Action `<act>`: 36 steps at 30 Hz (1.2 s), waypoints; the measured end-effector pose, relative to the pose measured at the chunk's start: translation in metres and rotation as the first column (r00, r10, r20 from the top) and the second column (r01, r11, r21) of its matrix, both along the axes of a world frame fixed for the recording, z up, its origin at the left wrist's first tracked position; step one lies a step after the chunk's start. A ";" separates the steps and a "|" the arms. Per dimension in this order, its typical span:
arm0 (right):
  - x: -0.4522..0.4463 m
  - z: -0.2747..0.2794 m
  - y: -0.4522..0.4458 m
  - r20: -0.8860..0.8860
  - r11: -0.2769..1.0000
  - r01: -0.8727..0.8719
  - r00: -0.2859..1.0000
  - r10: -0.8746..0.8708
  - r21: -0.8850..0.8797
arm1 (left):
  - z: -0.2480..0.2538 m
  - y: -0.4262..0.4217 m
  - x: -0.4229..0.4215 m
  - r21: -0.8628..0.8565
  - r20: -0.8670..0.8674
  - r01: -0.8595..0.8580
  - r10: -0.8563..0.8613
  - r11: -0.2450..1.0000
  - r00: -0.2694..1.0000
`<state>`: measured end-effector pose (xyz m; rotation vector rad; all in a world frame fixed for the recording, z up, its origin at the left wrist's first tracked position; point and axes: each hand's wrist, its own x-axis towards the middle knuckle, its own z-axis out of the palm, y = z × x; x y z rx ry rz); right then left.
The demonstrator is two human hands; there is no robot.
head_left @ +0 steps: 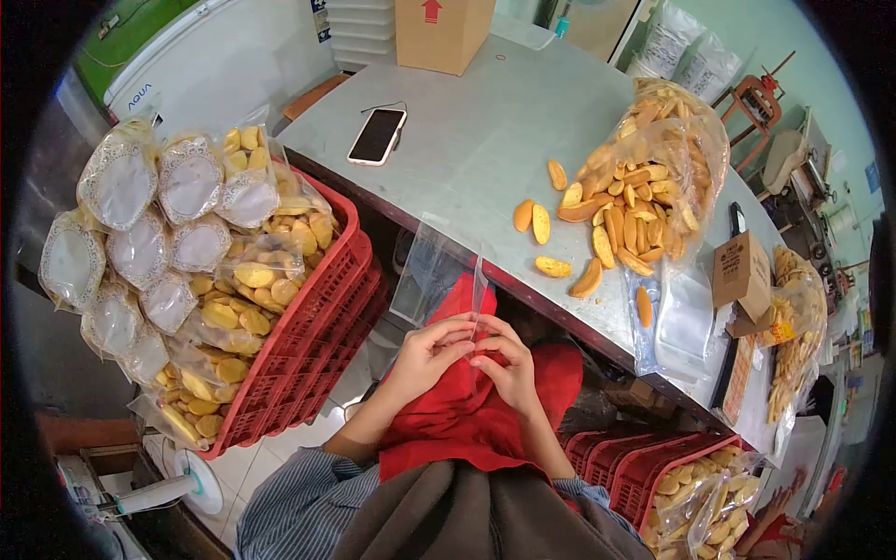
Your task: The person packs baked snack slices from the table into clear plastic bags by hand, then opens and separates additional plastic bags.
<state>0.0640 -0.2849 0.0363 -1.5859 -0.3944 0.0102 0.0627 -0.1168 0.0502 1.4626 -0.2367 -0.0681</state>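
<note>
Above my lap, my left hand (pixel 432 357) and my right hand (pixel 507 362) pinch the near edge of a clear plastic bag (pixel 431 275), fingers closed and close together. The bag looks flat, with nothing in it, and stretches up past the table edge. On the table to the right, yellow-brown bread slices (pixel 621 219) spill out of a large clear bag (pixel 705 149). A few loose slices (pixel 553 267) lie nearer to me. Flat clear bags (pixel 683 317) are stacked at the table's right edge.
A red crate (pixel 308 336) at left is heaped with filled bags (pixel 191 280), some showing white doilies. Another red crate (pixel 607 467) with filled bags stands lower right. A phone (pixel 377 136), a large cardboard box (pixel 443 33) and a small carton (pixel 742 271) rest on the table (pixel 467 140).
</note>
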 end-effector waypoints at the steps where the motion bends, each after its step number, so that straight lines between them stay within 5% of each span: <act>1: 0.001 0.000 0.001 0.003 1.000 -0.006 1.000 0.006 0.010 | 0.001 0.001 0.000 0.022 0.017 -0.002 0.001 1.000 1.000; 7: 0.002 -0.005 0.002 -0.001 0.997 -0.024 1.000 0.024 0.069 | 0.005 0.003 0.002 0.146 0.134 -0.043 0.024 0.988 0.991; 15: 0.002 -0.006 0.002 0.029 0.999 0.002 1.000 -0.003 0.037 | 0.015 0.002 0.000 0.131 0.033 -0.011 0.006 0.991 0.999; 19: 0.000 0.011 0.015 0.419 0.931 0.173 0.908 -0.025 -0.321 | 0.000 0.002 0.002 0.133 0.154 -0.084 0.064 0.988 0.986; 22: -0.004 0.014 0.032 0.360 0.925 0.265 0.920 -0.157 -0.272 | 0.017 -0.006 -0.010 0.263 0.172 -0.168 0.125 0.950 0.977; 24: 0.004 0.022 0.021 0.113 0.937 0.202 0.978 -0.177 -0.285 | 0.013 -0.010 -0.015 0.129 0.352 -0.217 0.160 0.967 0.922; 27: 0.014 0.072 0.025 0.465 0.910 0.189 0.885 0.005 -0.370 | 0.039 0.003 -0.018 0.111 0.582 -0.240 0.133 0.964 0.802; 30: 0.015 0.075 0.041 0.668 0.878 0.301 0.744 0.030 -0.373 | 0.044 -0.002 -0.034 -0.241 0.292 -0.263 0.328 0.934 0.898; 31: 0.020 0.080 0.043 0.751 0.869 0.323 0.655 0.080 -0.374 | 0.055 -0.005 -0.034 -0.193 0.344 -0.315 0.365 0.929 0.865; 32: 0.020 0.088 0.050 0.780 0.889 0.296 0.617 0.103 -0.351 | 0.070 0.007 -0.039 0.158 0.399 -0.365 0.279 0.917 0.874; 34: 0.018 0.107 0.070 0.838 0.927 0.211 0.521 0.163 -0.311 | 0.080 0.022 -0.050 0.397 0.429 -0.492 0.316 0.775 0.846; 36: 0.017 0.119 0.084 0.834 0.931 0.117 0.493 0.248 -0.346 | 0.098 0.036 -0.070 0.279 0.257 -0.434 0.369 0.856 0.893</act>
